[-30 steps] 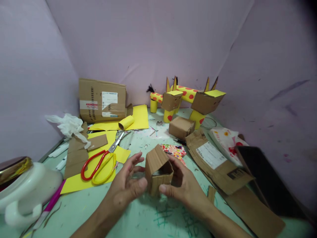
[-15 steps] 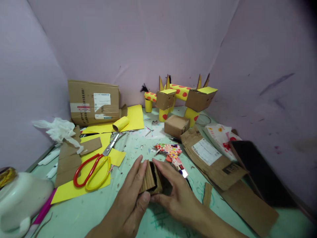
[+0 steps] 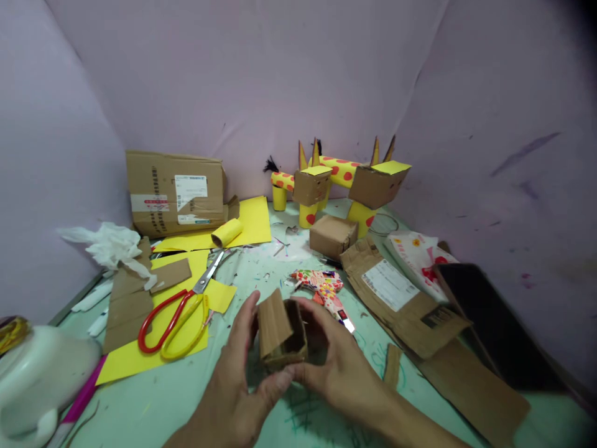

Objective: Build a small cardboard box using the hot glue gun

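Observation:
A small cardboard box point(image 3: 299, 345) rests between my two hands near the front of the table, its top partly uncovered. On its left side a corrugated flap point(image 3: 274, 320) stands tilted up, and the inside looks dark. My left hand point(image 3: 240, 373) curves around the left side, thumb at the front lower edge. Around the right side wraps my right hand point(image 3: 338, 361), its thumb also at the front edge and its fingers at the far right corner. Just beyond them lies a glue gun point(image 3: 324, 287) with a floral pattern.
Scissors point(image 3: 186, 311) with red and yellow handles lie left on yellow paper point(image 3: 135, 367). Behind stand two spotted cardboard animals point(image 3: 312, 186), a closed small box point(image 3: 333, 236) and a large carton point(image 3: 175, 190). At right are flattened cardboard point(image 3: 401, 305) and a phone point(image 3: 494, 323).
The flap has risen from lying over the box's top to a tilted position, so more of the inside shows. My left fingers have moved off the flap to the box's left side.

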Demonstrator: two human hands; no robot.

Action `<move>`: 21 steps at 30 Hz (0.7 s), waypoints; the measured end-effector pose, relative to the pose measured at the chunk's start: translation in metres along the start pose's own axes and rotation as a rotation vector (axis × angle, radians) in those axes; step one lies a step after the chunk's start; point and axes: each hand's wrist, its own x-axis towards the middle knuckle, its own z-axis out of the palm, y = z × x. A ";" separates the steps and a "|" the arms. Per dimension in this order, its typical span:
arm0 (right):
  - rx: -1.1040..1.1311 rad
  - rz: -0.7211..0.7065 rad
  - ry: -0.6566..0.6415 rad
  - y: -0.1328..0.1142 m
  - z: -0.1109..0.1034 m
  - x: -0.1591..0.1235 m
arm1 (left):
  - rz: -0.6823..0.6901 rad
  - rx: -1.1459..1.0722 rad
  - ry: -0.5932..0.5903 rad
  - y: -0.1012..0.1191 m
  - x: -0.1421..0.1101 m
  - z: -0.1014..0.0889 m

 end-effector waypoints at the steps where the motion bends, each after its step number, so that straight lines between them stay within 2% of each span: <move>1: 0.068 0.068 0.005 -0.001 0.001 0.000 | -0.070 -0.059 -0.015 0.001 0.002 -0.001; 4: 0.179 0.145 -0.040 -0.003 0.001 0.000 | -0.164 -0.109 -0.054 0.004 0.008 -0.005; 7: 0.090 0.149 -0.060 -0.008 -0.008 0.000 | -0.140 -0.024 -0.018 0.004 0.009 -0.007; 9: 0.016 0.129 -0.017 -0.014 -0.017 0.001 | -0.081 0.101 0.036 0.003 0.008 -0.008; 11: 0.079 0.129 0.045 -0.020 -0.025 0.003 | 0.058 0.271 0.096 0.002 0.006 -0.008; 13: 0.224 0.176 0.067 -0.024 -0.029 0.005 | 0.284 0.424 0.129 0.003 0.005 -0.008; 16: 0.367 0.285 -0.009 -0.028 -0.027 0.006 | 0.567 0.554 0.135 0.007 0.003 -0.006; 19: 0.346 0.362 -0.061 -0.032 -0.019 0.005 | 0.689 0.641 0.144 0.006 0.002 -0.004; 21: 0.267 0.409 -0.040 -0.036 -0.015 0.003 | 0.766 0.716 0.129 0.002 0.000 -0.001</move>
